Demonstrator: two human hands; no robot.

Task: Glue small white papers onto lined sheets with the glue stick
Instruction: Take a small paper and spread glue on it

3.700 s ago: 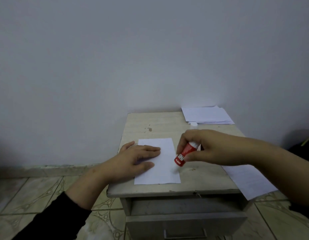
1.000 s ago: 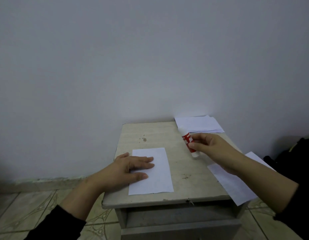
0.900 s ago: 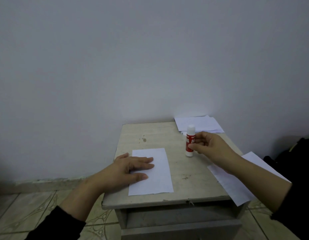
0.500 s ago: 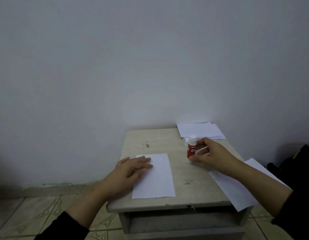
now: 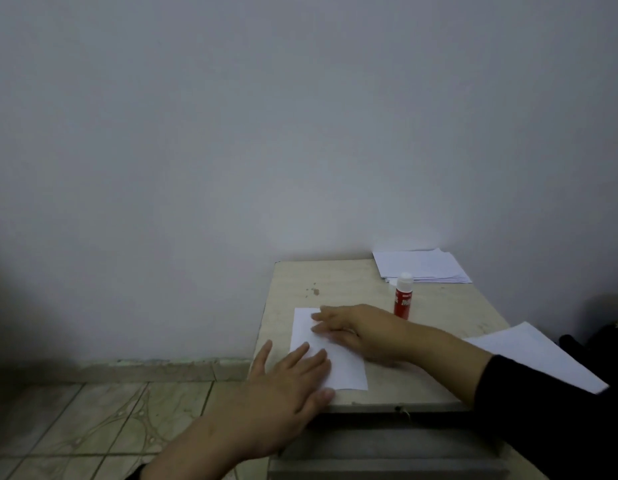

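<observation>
Step in hand, by judgement: gluing finished, small white paper (image 5: 330,355) about to be lifted or turned for placement. Both hands flat on that paper at the front left of the table (image 5: 439,306). Left hand (image 5: 287,386) on the near left corner, fingers straight and spread, palm overhanging the table edge. Right hand (image 5: 349,329) across the far half, fingers extended and close together, tips near the paper's left edge; nothing gripped by either hand. Glue stick (image 5: 403,296) upright, capped in white, just beyond the right hand, apart from it. Next move, by judgement: pinch one edge of the paper, lift without creasing, carry to a lined sheet, press down from the middle outward. Lined sheet (image 5: 539,355) at the right, partly overhanging the table edge, partly covered by the right forearm; ruling too faint to confirm. Stack of further papers (image 5: 422,266) at the far right corner against the wall. Possible obstructions: forearm resting over the sheet on the right; glue stick close to the carry path, liable to tip if brushed.
</observation>
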